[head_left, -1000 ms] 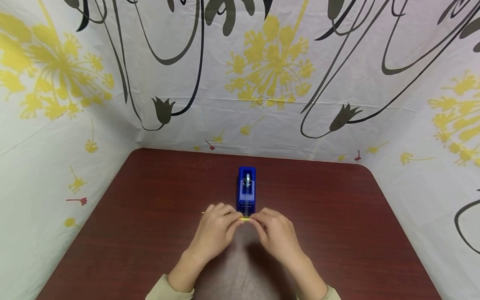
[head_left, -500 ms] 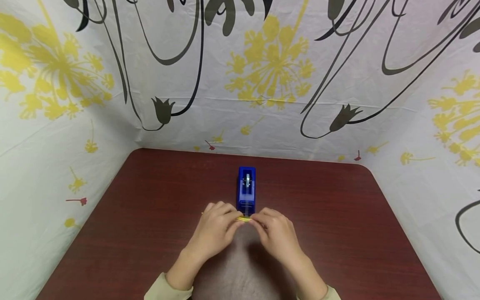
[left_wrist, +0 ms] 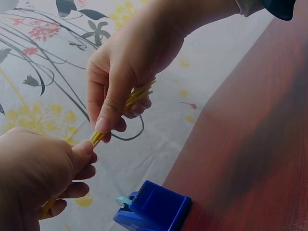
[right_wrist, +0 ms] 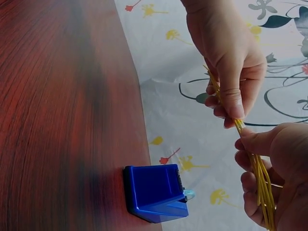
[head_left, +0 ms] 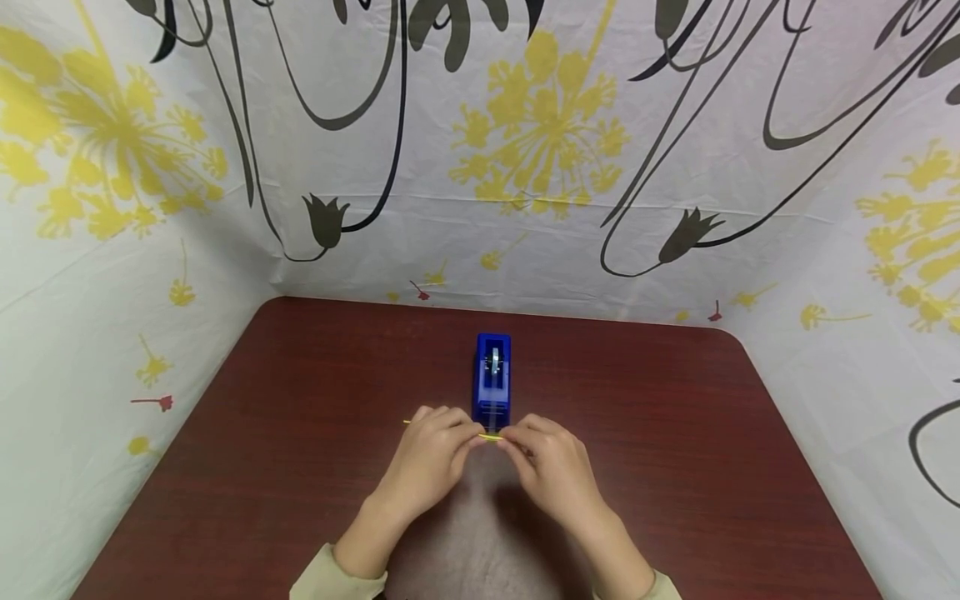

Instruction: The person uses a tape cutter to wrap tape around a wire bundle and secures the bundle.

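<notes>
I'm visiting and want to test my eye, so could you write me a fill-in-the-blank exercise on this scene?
1. The tape dispenser is ____ in colour.
2. The left grip and right grip both hold thin ____ strands.
3. The tape dispenser stands ____ the table, not under it.

Missing words: blue; yellow; on

The left grip (head_left: 427, 458) and right grip (head_left: 552, 467) are bare hands with short thumbnails, and the wrists behind them are bare too. Further back from the left grip, on the forearm, a pale olive-green left sleeve (head_left: 336, 577) starts in a plain cuff wider than the arm. Behind the right grip, the edge of a matching right sleeve (head_left: 660, 588) shows. Just past that cuff is a smooth, dark teal piece (left_wrist: 280, 7) with a rounded edge, too cut off to identify.
</notes>
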Available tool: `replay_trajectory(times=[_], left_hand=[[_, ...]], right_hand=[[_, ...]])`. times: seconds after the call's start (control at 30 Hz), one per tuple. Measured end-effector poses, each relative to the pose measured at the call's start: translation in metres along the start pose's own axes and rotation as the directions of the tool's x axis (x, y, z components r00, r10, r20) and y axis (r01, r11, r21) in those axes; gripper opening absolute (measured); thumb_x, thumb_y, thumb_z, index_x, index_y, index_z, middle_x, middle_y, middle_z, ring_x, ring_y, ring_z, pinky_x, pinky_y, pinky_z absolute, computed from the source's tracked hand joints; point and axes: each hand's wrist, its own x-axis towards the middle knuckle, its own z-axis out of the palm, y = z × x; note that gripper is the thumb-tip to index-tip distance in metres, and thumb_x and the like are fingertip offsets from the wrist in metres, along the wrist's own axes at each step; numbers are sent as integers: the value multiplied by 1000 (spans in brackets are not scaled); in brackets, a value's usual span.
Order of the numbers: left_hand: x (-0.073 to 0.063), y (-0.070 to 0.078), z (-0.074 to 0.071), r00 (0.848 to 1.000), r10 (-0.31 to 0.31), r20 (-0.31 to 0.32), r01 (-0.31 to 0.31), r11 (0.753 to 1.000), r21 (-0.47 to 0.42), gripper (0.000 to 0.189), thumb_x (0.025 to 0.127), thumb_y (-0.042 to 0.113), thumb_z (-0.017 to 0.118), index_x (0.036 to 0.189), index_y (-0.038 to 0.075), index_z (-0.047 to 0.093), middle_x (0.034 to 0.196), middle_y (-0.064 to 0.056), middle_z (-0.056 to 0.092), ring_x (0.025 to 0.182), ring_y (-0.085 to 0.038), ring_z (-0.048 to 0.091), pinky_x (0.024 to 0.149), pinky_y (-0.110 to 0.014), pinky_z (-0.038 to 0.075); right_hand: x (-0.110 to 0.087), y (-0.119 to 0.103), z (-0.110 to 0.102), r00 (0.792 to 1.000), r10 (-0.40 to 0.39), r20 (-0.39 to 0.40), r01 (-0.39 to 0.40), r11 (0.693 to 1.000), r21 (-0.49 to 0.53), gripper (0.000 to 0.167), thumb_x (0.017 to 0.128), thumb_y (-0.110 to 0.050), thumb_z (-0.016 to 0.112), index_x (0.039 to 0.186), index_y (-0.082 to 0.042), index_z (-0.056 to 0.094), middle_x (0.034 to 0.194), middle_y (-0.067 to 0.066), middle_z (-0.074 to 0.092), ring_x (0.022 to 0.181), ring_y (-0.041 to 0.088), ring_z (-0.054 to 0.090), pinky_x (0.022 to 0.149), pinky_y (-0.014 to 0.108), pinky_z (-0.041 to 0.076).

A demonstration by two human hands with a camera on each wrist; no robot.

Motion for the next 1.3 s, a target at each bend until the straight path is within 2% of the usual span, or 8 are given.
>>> replay_trajectory(times=[0.23, 0.37, 0.47, 0.6, 1.13, 1.3], left_hand=[[-1, -3, 6, 997, 34, -76, -36, 999, -25, 6, 90, 18, 77, 90, 13, 78, 83, 7, 66, 72, -10, 60, 71, -30, 44], [-1, -3, 8, 993, 49, -110, -51, 999, -18, 6, 88, 18, 78, 88, 13, 78, 81, 6, 66, 71, -11, 60, 70, -32, 44], [-1, -3, 8, 991, 51, -122, -54, 998, -14, 6, 86, 18, 80, 88, 13, 78, 81, 6, 66, 70, -12, 60, 70, -32, 44], [0, -4, 9, 992, 42, -115, -44, 999, -21, 6, 87, 18, 80, 88, 13, 78, 81, 6, 66, 71, -11, 60, 69, -31, 44], [0, -3, 7, 996, 2, -84, -4, 1000, -27, 6, 85, 17, 82, 90, 14, 79, 84, 7, 68, 74, -9, 63, 66, -29, 44], [1, -2, 7, 999, -32, -45, 30, 999, -33, 7, 89, 21, 79, 93, 15, 79, 87, 7, 68, 78, -9, 64, 66, -29, 44]], right_hand=[[1, 0, -1, 999, 13, 32, -12, 1000, -26, 4, 89, -17, 79, 93, -16, 79, 80, -13, 66, 66, 1, 54, 57, 22, 46], [3, -1, -2, 996, 37, 78, -32, 997, -63, 5, 93, -19, 74, 90, -19, 78, 72, -17, 57, 61, -2, 46, 53, 21, 42], [3, -1, -1, 996, 44, 81, -38, 997, -68, 7, 93, -19, 75, 87, -20, 77, 71, -18, 54, 61, -1, 45, 53, 22, 41], [2, 0, 1, 998, 28, 58, -24, 997, -68, 5, 91, -19, 77, 86, -20, 77, 75, -15, 59, 66, 2, 48, 56, 23, 44], [1, 2, 4, 999, 39, 36, -37, 998, -44, 8, 90, -23, 78, 89, -15, 81, 79, -13, 64, 69, 4, 51, 57, 22, 45], [0, 3, 5, 1000, 27, 1, -27, 999, -40, 5, 86, -19, 81, 89, -16, 81, 79, -12, 64, 71, 5, 53, 57, 23, 47]])
